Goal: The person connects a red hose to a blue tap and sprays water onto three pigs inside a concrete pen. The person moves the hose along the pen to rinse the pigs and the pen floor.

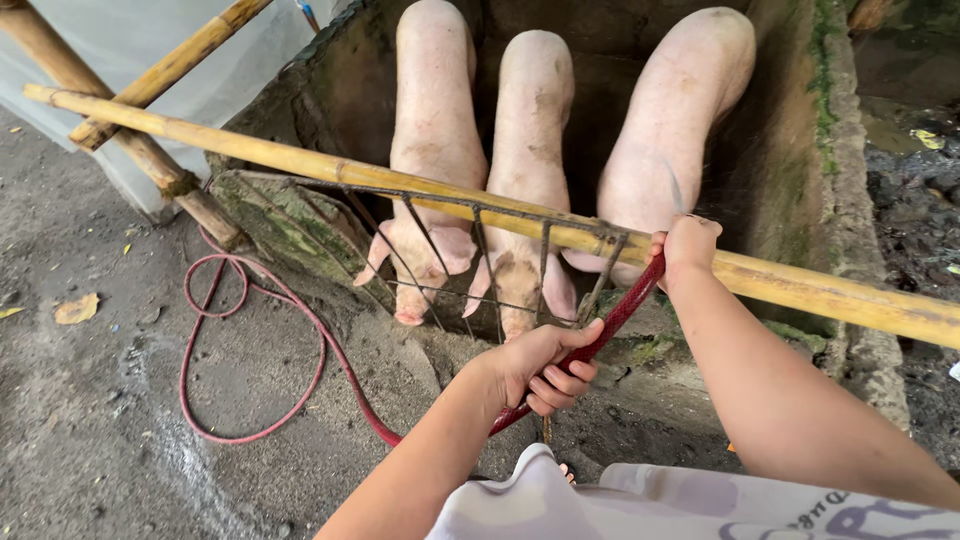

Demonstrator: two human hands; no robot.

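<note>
Hose (300,345), red and thin, loops over the wet concrete ground (90,420) at the left, runs up under the person's left hand (545,368) and on to the right hand (688,243). The left hand is clamped around the hose, fingers curled under it and thumb laid along the top. The right hand is closed on the hose's far end, just at the long bamboo pole (400,178) that crosses the front of the pen; the nozzle or open end is hidden behind that fist, so where the hose stops cannot be made out, though a faint streak above the hand may be water.

Behind the pole a rusty wire grille (470,250) leans against it. Three pale pigs (528,150) stand side by side in the pen, heads toward the grille; their snouts are partly screened by the bars, and their hindquarters are cut off by the top edge. Mossy concrete walls (800,150) flank them. Two more bamboo poles (150,150) cross at upper left, their ends out of view. The person's white shirt (620,505) fills the bottom edge and hides the lower arms' start.
</note>
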